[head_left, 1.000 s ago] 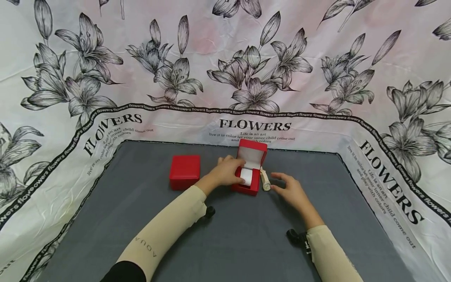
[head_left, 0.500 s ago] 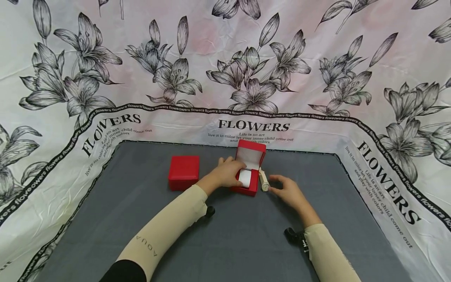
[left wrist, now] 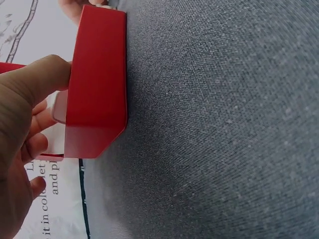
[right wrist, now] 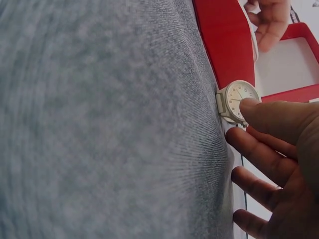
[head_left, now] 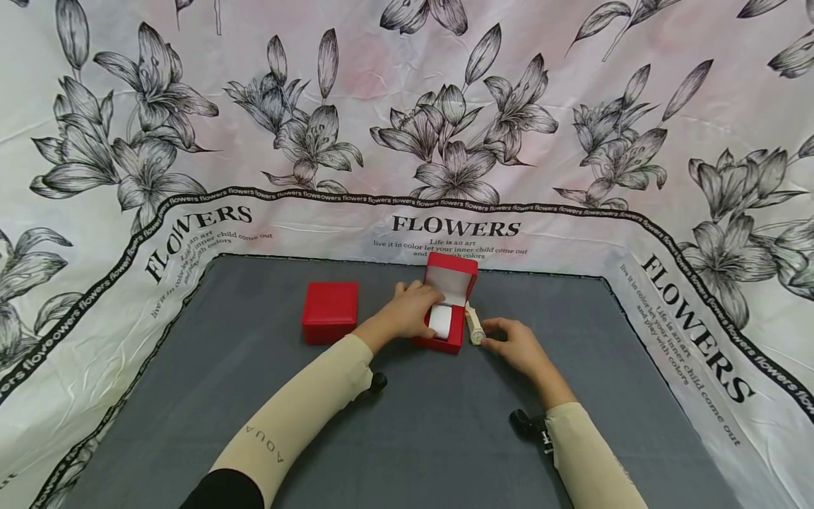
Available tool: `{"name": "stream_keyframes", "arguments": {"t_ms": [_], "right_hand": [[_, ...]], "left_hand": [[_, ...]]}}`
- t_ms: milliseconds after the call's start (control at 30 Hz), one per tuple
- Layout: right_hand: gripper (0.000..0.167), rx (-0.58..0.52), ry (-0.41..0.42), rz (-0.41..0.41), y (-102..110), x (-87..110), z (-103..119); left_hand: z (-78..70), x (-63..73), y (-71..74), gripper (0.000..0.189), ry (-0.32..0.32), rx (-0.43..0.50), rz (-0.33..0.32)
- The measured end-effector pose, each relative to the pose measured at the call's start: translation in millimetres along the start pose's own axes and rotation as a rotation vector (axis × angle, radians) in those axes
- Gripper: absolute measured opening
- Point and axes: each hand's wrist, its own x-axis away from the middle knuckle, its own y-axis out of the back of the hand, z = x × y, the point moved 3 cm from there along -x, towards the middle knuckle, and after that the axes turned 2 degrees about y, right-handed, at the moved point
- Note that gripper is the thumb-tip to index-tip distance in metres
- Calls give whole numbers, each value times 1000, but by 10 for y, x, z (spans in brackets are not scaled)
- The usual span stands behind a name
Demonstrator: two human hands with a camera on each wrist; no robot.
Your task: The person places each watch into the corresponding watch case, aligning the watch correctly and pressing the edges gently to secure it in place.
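Note:
An opened red watch box with a white cushion stands near the table's far edge, its lid raised. My left hand holds the box at its left side; in the left wrist view the thumb lies on the rim and other fingers reach inside. A pale wristwatch lies right beside the box, its dial towards the right wrist camera. At the watch is my right hand, thumb over the dial's edge and index finger close below it, the others spread loosely. Whether the index finger touches is unclear.
A second red box, closed, sits to the left of the left forearm. Dark grey cloth covers the table, with a white flower-printed sheet rising at the back and sides.
My right hand has moved slightly left and in towards the watch, its thumb now at the dial. The left hand stays on the opened box. The whole view has shifted a little.

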Motion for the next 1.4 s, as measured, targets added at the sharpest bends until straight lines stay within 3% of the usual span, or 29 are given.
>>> {"name": "stream_keyframes", "arguments": {"t_ms": [333,800,1400], "right_hand": [[30,-2,9,-11,-19,-12,-1],[20,-28,-24,-49,-37,-19,45],[25,-172,-11,-101,9,57,191]], "left_hand": [[-23,-25,-15,70,-47,-73,3],[-32,60,-15,71,-53,-91,-83],[-65,163,-67,76,-44,-40,-269]]}}
